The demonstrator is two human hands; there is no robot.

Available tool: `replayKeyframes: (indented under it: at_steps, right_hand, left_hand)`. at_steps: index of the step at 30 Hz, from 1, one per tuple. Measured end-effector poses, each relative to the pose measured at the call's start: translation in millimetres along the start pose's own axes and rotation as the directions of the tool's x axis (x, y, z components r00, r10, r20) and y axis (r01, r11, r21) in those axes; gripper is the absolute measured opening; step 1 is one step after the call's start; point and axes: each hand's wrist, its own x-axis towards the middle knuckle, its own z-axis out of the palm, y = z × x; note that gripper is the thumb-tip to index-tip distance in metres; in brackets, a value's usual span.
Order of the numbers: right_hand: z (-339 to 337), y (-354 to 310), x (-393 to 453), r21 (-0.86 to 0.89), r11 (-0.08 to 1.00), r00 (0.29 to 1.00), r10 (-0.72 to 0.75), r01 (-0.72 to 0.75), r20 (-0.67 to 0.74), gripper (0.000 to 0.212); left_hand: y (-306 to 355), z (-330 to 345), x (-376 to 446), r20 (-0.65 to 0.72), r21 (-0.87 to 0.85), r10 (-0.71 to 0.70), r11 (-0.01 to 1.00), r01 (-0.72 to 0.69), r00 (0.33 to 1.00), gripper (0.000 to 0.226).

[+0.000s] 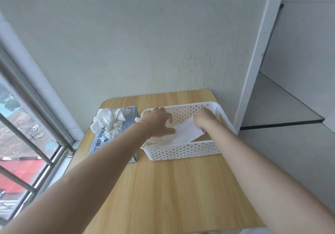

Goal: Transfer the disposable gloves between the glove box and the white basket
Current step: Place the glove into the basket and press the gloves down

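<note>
1. A flat white glove (pixel 183 134) is seen lying inside the white basket (pixel 183 152), spread across its floor.
2. The left hand (pixel 159 123) is laid on the glove at the basket's left end, fingers spread and pressed flat, nothing clamped. A thin orange string (pixel 147 127) is worn at its wrist.
3. The right hand (pixel 204 120) is placed at the basket's far right, fingers curled down on the glove's edge; whether the edge is pinched cannot be told.
4. The basket is perforated with round holes and is set on a wooden table (pixel 172 188), near the far right corner.
5. Just left of the basket, a glove box (pixel 112 143) is laid flat, printed in blue. A crumpled bunch of white gloves (pixel 107 122) is seen bulging from its far end.
6. Beyond the basket, a pale wall (pixel 145 34) is met by the table's far edge.
7. Far left of the basket, a window (pixel 21 134) with metal bars is seen.
</note>
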Motion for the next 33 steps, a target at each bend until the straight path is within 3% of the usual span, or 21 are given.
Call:
replayKeyframes:
  at_steps: [6, 12, 16, 21, 25, 27, 29, 31, 33]
  right_hand:
    - [-2.3, 7.3, -2.3, -0.092, 0.996, 0.997, -0.002, -0.006, -0.083, 0.078]
    - [0.0, 14.8, -4.6, -0.144, 0.99, 0.995, -0.017, 0.003, -0.1, 0.077]
    - [-3.1, 18.3, -1.7, -0.182, 0.983, 0.994, -0.037, 0.018, -0.103, 0.064]
    - [-8.1, 12.2, -9.4, -0.329, 0.942, 0.986, -0.109, 0.063, -0.124, 0.03]
    - [-4.8, -4.2, -21.4, -0.398, 0.913, 0.943, -0.209, 0.094, -0.257, 0.033]
    - [-5.7, -19.1, -25.4, -0.394, 0.906, 0.911, -0.287, 0.156, -0.298, 0.03]
    - [-4.7, -38.3, -29.3, -0.37, 0.888, 0.87, -0.393, 0.275, -0.298, 0.015]
    - [1.2, -60.8, -33.3, -0.314, 0.858, 0.82, -0.494, 0.406, -0.29, 0.007]
    - [10.7, -82.4, -38.5, -0.252, 0.828, 0.791, -0.556, 0.501, -0.254, 0.012]
  left_hand:
    - [3.5, 4.4, -9.8, 0.041, -0.029, -0.006, 1.0, 0.007, 0.999, 0.049]
    - [8.8, 10.2, -14.1, 0.11, -0.062, -0.031, 0.997, 0.038, 0.993, 0.057]
    - [7.1, 11.4, -18.0, 0.189, -0.041, -0.057, 0.997, 0.066, 0.98, 0.076]
    - [-0.3, 12.5, -19.9, 0.232, -0.043, -0.053, 0.997, 0.064, 0.971, 0.076]
    - [-5.3, 8.5, -27.9, 0.234, -0.118, -0.036, 0.991, 0.065, 0.972, 0.078]
    - [-11.0, 2.4, -34.4, 0.145, -0.215, -0.035, 0.974, 0.066, 0.989, 0.071]
    - [-21.7, -6.0, -42.2, -0.114, -0.275, -0.045, 0.961, 0.012, 0.993, 0.045]
    - [-37.5, -14.2, -51.6, -0.367, -0.261, -0.096, 0.965, -0.004, 0.925, 0.026]
    - [-56.9, -19.0, -60.3, -0.488, -0.265, -0.188, 0.962, 0.06, 0.853, 0.023]
